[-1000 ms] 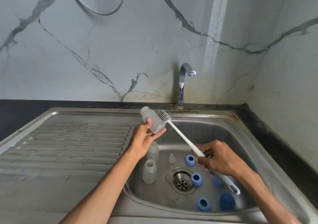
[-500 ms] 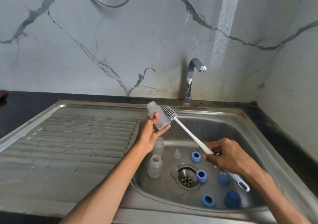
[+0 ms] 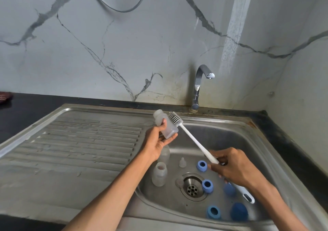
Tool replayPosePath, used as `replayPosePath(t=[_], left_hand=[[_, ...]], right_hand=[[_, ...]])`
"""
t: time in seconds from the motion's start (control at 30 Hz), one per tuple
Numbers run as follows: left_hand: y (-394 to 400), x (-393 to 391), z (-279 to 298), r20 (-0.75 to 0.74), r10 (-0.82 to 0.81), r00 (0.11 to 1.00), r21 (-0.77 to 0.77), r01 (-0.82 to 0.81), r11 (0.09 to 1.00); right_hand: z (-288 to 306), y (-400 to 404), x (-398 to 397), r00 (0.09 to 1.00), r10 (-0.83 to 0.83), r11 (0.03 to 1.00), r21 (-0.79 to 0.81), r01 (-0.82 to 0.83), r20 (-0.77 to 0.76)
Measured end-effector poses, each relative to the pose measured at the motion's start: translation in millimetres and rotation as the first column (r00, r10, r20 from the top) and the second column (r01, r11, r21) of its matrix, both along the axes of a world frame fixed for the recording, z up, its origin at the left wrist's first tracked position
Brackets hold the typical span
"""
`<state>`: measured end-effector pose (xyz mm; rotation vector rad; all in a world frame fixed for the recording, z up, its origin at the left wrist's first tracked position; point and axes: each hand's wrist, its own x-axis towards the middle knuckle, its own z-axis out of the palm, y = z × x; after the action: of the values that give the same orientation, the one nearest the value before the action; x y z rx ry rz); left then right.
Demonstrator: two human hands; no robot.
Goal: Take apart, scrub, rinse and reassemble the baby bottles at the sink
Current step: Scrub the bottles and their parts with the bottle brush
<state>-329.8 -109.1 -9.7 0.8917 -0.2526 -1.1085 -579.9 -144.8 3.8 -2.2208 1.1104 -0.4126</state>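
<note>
Bottle (image 3: 166, 126) mouth facing away, unseen

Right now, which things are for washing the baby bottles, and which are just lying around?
For the job:
- bottle in the left hand
- brush in the right hand
- two bottles, teat, blue rings and caps in the sink
- tap

Lying about:
- dark cloth
- hanging cable

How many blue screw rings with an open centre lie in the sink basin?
3. One ring lies by the right hand's fingers, one right of the drain, one near the front wall. The right hand may hide others.
</note>
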Motion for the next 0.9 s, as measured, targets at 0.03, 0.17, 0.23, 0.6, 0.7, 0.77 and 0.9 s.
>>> replayPosePath(t=[0.03,0.17,0.23,0.6,0.7,0.77,0.9], left_hand=[[0,8,0,-0.009,0.028,1.000,0.000,-0.028,1.000],[2,17,-3,0.014,0.051,0.999,0.012,-0.052,0.999],[2,6,-4,0.069,-0.009,0.998,0.010,0.009,1.000],[1,24,1,0.024,0.102,0.994,0.006,-0.102,0.995],[0,14,-3,0.071,0.072,0.995,-0.016,-0.071,0.997],[-8,-6,-9,0.127,0.033,0.991,-0.010,-0.032,0.999],[-18,-25,-11,0.157,-0.021,0.987,0.022,0.018,1.000]], right_hand=[[0,0,0,1.000,0.017,1.000,0.009,-0.017,-0.021],[-1,1,0,0.998,0.045,0.999,0.009,-0.045,-0.050],[0,2,2,0.999,0.026,1.000,-0.017,-0.026,-0.023],[-4,3,1,0.995,0.053,0.998,-0.013,-0.055,-0.087],[-8,6,9,0.999,0.017,0.999,-0.033,-0.019,-0.051],[-8,7,13,1.000,-0.008,0.999,-0.033,0.008,-0.002],[-3,7,10,0.998,-0.034,0.998,-0.052,0.037,0.059]])
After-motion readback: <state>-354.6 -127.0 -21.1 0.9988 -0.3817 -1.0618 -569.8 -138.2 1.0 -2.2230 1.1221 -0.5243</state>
